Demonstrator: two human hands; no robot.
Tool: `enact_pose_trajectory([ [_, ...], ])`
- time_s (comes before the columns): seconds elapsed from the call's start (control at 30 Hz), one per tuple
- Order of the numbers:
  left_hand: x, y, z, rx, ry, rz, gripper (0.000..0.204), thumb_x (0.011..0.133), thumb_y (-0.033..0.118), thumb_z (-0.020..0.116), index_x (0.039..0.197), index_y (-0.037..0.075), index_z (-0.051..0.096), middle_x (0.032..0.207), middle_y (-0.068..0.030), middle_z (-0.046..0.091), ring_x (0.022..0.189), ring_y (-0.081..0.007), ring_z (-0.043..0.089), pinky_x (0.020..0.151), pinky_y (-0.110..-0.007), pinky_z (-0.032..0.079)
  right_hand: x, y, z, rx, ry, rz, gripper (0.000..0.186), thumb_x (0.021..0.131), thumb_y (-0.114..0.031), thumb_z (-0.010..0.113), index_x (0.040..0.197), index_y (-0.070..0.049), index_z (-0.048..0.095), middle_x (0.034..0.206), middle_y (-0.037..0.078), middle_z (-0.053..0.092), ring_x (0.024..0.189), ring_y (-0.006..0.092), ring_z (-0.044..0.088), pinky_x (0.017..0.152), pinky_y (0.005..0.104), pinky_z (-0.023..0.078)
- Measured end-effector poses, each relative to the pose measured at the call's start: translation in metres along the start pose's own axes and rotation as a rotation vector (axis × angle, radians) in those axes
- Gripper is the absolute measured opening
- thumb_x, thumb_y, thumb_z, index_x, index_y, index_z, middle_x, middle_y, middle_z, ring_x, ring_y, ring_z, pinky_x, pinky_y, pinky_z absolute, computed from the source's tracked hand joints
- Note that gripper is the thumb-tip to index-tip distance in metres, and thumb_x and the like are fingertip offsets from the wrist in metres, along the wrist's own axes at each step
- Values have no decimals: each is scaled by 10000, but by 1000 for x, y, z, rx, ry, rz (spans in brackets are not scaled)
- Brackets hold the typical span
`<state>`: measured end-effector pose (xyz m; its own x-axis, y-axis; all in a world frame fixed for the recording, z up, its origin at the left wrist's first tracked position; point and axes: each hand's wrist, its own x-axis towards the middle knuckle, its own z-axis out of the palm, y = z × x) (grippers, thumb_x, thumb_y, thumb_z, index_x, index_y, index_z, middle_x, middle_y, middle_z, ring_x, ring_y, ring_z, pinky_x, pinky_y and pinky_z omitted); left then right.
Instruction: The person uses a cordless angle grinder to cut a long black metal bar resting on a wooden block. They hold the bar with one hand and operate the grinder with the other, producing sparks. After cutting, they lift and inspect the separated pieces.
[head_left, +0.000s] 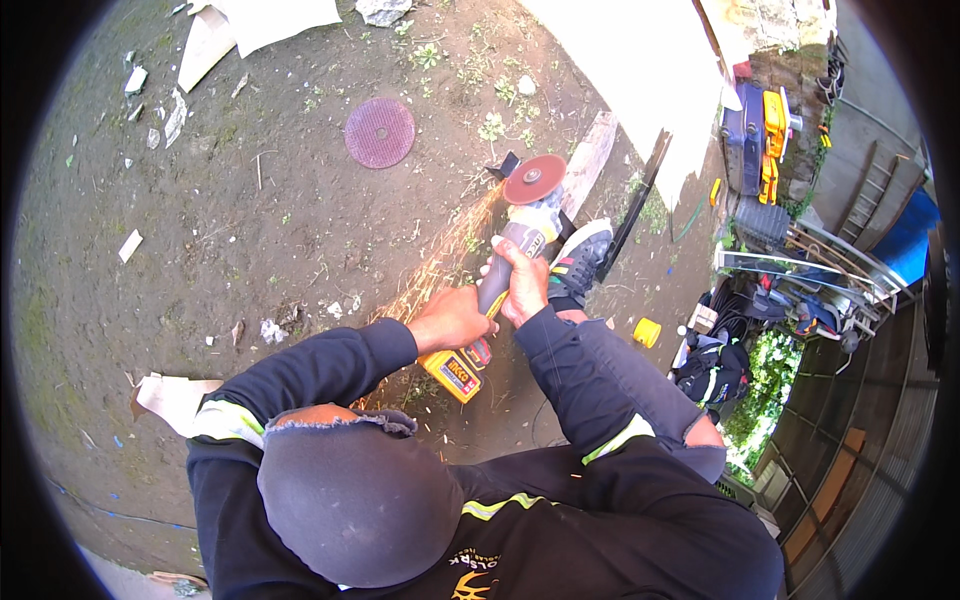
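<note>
Both my hands are closed around a cordless angle grinder [520, 235]. My left hand [448, 318] wraps the rear grip, just ahead of the yellow battery pack [455, 374]. Farther forward, my right hand [522, 282] holds the grey body. The reddish cutting disc [535, 178] is at the far end, against a dark metal piece [504, 166]; the exact contact is hidden beneath the disc. Orange sparks [430, 262] stream from there toward my left forearm. My right shoe [582, 252] stands close beside the grinder head, over a dark bar.
A spare purple-red disc [380, 132] lies on the dirt. Beside the shoe are a wooden plank [592, 160] and a long dark metal bar [640, 190]. At right sit a yellow round object [647, 332], a black bag [715, 370] and a blue-and-yellow case [745, 140]. My bent knee [360, 495] is near.
</note>
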<state>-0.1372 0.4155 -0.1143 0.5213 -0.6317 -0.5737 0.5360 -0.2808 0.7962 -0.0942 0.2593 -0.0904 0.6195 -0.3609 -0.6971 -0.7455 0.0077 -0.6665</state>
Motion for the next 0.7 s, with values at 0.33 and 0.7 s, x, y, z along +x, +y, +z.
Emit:
enact_pose_trajectory([
  [0.33,-3,-6,7,-12,-11,-28,527,833,377,816,1139,-32,685,1008,-225,760,978,-347,758,888,-450,574,-3,6,-2,-21,5,-7,293,889,-160,803,1079,0,648,812,106,650,630,244,674,534,394,576],
  [0.7,-1,3,1,-36,-37,9,524,835,385,809,1133,-28,683,997,-216,762,967,-346,759,887,-444,570,2,-1,-4,-21,-19,7,273,896,-164,797,1082,-25,654,808,87,634,644,235,668,550,401,578],
])
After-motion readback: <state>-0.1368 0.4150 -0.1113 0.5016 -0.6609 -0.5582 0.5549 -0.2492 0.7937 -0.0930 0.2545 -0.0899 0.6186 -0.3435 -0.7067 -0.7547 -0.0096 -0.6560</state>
